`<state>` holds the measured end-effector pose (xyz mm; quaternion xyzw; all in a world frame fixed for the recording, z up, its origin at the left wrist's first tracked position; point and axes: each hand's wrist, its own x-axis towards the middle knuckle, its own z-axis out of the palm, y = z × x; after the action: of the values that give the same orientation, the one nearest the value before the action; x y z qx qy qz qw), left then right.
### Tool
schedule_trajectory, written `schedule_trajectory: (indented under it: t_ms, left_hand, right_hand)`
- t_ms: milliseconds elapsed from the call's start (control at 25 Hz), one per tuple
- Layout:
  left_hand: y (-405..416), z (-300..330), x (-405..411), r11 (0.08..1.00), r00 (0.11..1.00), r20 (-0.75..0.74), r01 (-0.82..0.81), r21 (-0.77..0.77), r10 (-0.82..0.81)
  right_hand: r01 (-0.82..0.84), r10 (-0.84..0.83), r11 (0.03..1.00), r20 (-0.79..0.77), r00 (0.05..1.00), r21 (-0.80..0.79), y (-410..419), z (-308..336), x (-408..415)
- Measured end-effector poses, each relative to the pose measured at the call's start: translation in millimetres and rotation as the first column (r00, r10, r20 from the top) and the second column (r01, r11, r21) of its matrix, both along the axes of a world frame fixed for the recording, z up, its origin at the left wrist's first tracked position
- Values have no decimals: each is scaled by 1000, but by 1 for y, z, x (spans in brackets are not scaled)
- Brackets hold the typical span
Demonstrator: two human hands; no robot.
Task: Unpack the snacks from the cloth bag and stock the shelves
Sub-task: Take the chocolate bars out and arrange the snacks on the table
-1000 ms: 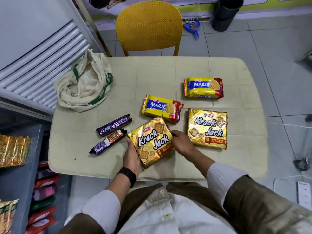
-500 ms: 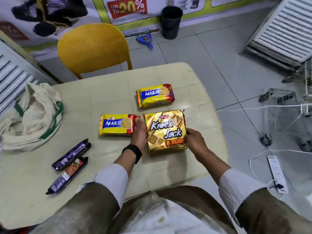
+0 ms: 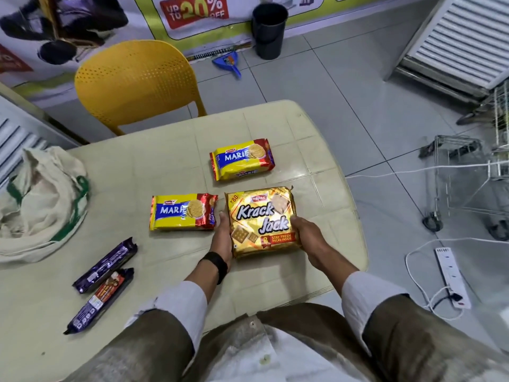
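Note:
A gold Krack Jack pack [image 3: 261, 220] lies on the beige table [image 3: 165, 161] in front of me. My left hand [image 3: 223, 238] presses its left edge and my right hand [image 3: 308, 235] grips its right edge. A second Krack Jack pack seems to lie under it, hidden. One yellow Marie biscuit pack [image 3: 181, 212] sits just left of my left hand, another Marie pack [image 3: 242, 162] further back. Two dark purple biscuit rolls [image 3: 106, 264] [image 3: 100, 299] lie at the front left. The crumpled cloth bag [image 3: 41, 199] with green handles rests at the table's left side.
A yellow chair [image 3: 135, 81] stands behind the table. On the tiled floor are a black bin [image 3: 268, 30], a blue dustpan [image 3: 228, 63], a wire trolley [image 3: 462, 183] and a white power strip [image 3: 451, 277] with cables. A slatted shelf unit [image 3: 454, 37] is at the far right.
Both hands carried the left Krack Jack pack over to the right one, so only one shows now. My view swung to the right, away from the stocked shelf.

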<state>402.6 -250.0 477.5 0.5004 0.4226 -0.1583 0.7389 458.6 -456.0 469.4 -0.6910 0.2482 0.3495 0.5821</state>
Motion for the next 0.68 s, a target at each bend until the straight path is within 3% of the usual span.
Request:
schedule_trajectory:
  t_ms: [320,520,600,680]
  left_hand:
    - [-45,11,52,992,994,1,111,-53,-111]
    - [-42,7,45,981,981,-11,192,-39,-193]
    - [-25,13,37,955,958,-46,287,78,-284]
    - [0,16,34,913,951,-83,310,265,-298]
  right_hand:
    - [143,-137,986,73,988,-85,-46,12,34]
    - [136,-132,986,47,990,-95,-43,6,30]
    - [88,-62,967,114,992,-241,-36,6,30]
    - [73,95,842,281,955,-534,-27,10,33]
